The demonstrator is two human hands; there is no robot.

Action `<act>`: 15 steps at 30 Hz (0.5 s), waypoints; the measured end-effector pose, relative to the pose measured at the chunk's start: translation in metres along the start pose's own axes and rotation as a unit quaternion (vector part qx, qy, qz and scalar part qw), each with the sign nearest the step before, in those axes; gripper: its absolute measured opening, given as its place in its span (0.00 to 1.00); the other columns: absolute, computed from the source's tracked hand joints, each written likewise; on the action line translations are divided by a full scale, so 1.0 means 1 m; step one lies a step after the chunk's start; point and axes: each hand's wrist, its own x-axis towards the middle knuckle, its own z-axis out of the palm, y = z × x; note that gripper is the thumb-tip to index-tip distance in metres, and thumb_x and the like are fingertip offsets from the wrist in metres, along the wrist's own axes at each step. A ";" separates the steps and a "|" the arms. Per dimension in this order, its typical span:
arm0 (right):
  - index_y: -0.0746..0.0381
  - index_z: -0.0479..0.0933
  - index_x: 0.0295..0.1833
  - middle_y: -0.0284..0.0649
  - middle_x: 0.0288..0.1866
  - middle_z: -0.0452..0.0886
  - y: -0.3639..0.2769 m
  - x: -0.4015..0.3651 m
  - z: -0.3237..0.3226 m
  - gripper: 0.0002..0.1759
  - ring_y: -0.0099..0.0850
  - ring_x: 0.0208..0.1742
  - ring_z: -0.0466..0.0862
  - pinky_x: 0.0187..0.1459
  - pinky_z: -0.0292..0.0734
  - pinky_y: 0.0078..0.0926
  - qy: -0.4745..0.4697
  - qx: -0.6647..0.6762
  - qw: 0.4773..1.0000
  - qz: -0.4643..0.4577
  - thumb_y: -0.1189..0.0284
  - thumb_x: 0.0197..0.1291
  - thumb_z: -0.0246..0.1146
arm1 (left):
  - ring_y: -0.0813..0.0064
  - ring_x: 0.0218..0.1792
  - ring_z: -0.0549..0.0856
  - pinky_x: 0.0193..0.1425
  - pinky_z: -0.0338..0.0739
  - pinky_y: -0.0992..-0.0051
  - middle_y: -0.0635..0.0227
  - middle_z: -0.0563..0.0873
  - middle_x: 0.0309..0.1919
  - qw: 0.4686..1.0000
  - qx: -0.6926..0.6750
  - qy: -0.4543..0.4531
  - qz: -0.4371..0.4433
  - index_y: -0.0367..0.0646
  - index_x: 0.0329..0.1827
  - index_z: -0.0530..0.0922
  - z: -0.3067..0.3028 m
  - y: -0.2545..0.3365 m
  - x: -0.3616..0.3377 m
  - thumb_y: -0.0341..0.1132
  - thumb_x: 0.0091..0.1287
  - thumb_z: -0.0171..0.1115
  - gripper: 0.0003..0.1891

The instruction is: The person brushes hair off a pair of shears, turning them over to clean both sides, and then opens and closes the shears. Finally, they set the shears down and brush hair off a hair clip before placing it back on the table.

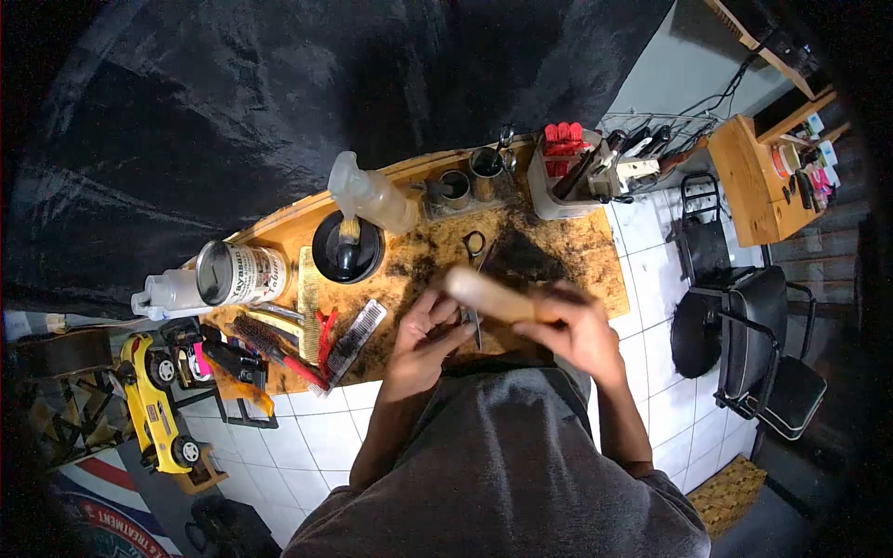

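My right hand (581, 330) is closed on a pale, rounded, wooden-looking object (493, 296), blurred by motion, perhaps a brush. It hangs slantwise over the table, its blunt end toward my left hand (423, 339). That hand is turned partly palm up, fingers loosely bent and apart, with nothing visible held in it. Behind the wooden object lies a pair of scissors (474, 245), one ring showing at the far side. Dark hair clippings (530, 256) cover the wooden tabletop (609, 270) around it.
Combs (358, 335), red clips (326, 337) and a round brush (270, 346) lie at left. Behind stand a black bowl (326, 246) with a brush, a spray bottle (372, 195), a labelled tub (244, 274) and a tool bin (563, 200). A black chair (753, 325) is at right.
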 end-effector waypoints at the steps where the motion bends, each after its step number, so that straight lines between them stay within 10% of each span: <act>1: 0.60 0.85 0.45 0.47 0.41 0.86 -0.001 0.003 -0.003 0.21 0.44 0.44 0.86 0.47 0.80 0.37 0.055 -0.053 0.996 0.048 0.59 0.49 0.74 | 0.66 0.65 0.74 0.67 0.70 0.66 0.51 0.74 0.64 0.999 -0.035 0.002 -0.012 0.36 0.76 0.49 0.003 0.002 -0.003 0.14 0.64 0.54 0.37; 4: 0.63 0.85 0.44 0.49 0.43 0.85 -0.010 0.011 -0.012 0.23 0.45 0.48 0.85 0.52 0.79 0.37 0.112 0.005 0.975 0.191 0.57 0.48 0.74 | 0.66 0.66 0.73 0.67 0.70 0.65 0.50 0.72 0.66 0.998 -0.058 -0.009 -0.019 0.36 0.76 0.48 0.007 0.007 -0.003 0.14 0.65 0.53 0.38; 10: 0.59 0.86 0.44 0.45 0.37 0.87 -0.003 0.001 -0.014 0.25 0.45 0.49 0.85 0.53 0.77 0.42 -0.098 0.102 0.986 0.087 0.53 0.45 0.75 | 0.69 0.65 0.73 0.67 0.71 0.65 0.52 0.72 0.66 0.999 -0.015 -0.014 -0.041 0.36 0.75 0.51 -0.001 0.011 -0.005 0.12 0.62 0.54 0.38; 11: 0.65 0.84 0.44 0.45 0.34 0.84 0.006 0.001 -0.006 0.24 0.39 0.34 0.83 0.37 0.77 0.32 -0.023 0.026 0.999 -0.039 0.63 0.41 0.78 | 0.69 0.66 0.73 0.67 0.71 0.66 0.53 0.72 0.66 0.996 0.066 -0.020 -0.057 0.36 0.75 0.52 -0.002 0.013 -0.006 0.11 0.62 0.54 0.38; 15: 0.68 0.83 0.44 0.45 0.33 0.82 0.000 0.017 -0.016 0.24 0.36 0.33 0.82 0.36 0.76 0.30 0.124 -0.009 0.990 0.063 0.65 0.42 0.77 | 0.69 0.66 0.72 0.67 0.71 0.68 0.55 0.73 0.65 0.999 -0.030 -0.015 -0.038 0.35 0.75 0.54 0.002 0.016 -0.003 0.12 0.61 0.55 0.37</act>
